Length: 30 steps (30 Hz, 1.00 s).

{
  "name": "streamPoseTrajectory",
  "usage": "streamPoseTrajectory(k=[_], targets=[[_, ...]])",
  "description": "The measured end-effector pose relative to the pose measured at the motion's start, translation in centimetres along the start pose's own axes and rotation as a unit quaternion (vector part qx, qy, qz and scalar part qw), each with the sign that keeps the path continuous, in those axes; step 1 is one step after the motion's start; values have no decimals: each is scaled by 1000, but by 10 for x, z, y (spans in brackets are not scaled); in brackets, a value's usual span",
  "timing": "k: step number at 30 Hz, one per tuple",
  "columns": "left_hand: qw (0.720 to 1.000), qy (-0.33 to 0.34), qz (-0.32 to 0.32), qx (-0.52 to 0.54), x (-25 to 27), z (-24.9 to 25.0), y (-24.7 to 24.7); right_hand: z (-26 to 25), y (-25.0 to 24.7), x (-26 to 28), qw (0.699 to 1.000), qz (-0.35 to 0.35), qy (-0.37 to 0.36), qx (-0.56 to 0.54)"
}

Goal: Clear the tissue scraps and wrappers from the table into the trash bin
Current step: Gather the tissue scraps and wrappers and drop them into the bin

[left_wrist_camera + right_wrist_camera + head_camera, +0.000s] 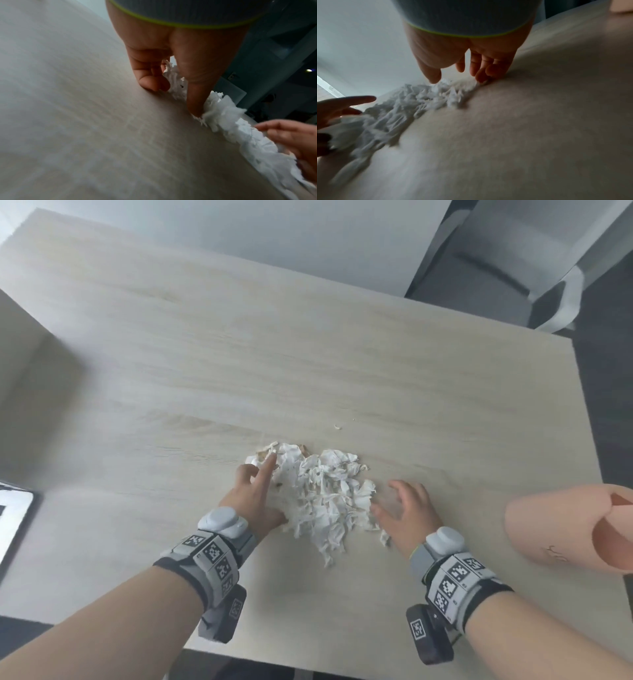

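- Nearest, both forearms reach in over the near edge of the table, each wrist strapped with a marker-covered band.
- The left hand lies at the pile's left side, forefinger stretched along the paper, the other fingers loosely bent; it grips nothing.
- The right hand rests at the right side, fingers spread and only lightly curved, fingertips touching the edge scraps; it holds nothing either.
- Between them sits the heap of tissue scraps, with something tan at its far left edge, perhaps a wrapper.
- To the right, a pink trash bin lies tipped, mouth facing the near right.
- Beyond the heap, one stray scrap lies apart.
- The step in hand looks like gathering; next, both hands should close in and lift the bunch to the bin, then fetch the stray.
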<state>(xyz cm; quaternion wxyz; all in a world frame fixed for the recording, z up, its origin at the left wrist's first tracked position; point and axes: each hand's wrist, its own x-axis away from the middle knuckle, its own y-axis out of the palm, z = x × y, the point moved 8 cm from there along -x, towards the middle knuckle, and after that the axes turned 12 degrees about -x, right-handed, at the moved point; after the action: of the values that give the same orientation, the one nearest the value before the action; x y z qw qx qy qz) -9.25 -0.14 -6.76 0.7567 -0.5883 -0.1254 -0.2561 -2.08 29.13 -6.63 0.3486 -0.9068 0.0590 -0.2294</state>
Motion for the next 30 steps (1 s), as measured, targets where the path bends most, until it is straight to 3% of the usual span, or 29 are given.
streamPoseTrajectory(k=[2, 4, 6, 8, 12, 17, 20, 26, 30], targets=[[1000, 11, 7, 28, -5, 6, -2, 3, 9, 11, 999, 17, 19, -29], [997, 24, 30, 59, -6, 9, -8, -1, 21, 15, 990, 28, 38, -130], [994, 21, 64, 85, -3, 2, -18, -10, 31, 16, 961, 17, 69, -266], [992, 13, 95, 82, -2, -13, -29, -16, 29, 15, 939, 17, 85, -334], [994, 9, 103, 23, -2, -31, -45, -23, -2, 12, 979, 62, 2, -194], [991, 92, -8, -99, -5, 17, -28, -37, 29, 17, 994, -69, -86, -10], [985, 121, -19, -122, -6, 39, -17, -51, 57, 23, 985, -106, -123, 51], [988, 139, 0, -73, -4, 51, -5, -66, 85, 27, 977, -98, -184, 51], [995, 99, -8, 2, 2, 56, -5, -61, 70, 25, 988, -64, -136, -38]])
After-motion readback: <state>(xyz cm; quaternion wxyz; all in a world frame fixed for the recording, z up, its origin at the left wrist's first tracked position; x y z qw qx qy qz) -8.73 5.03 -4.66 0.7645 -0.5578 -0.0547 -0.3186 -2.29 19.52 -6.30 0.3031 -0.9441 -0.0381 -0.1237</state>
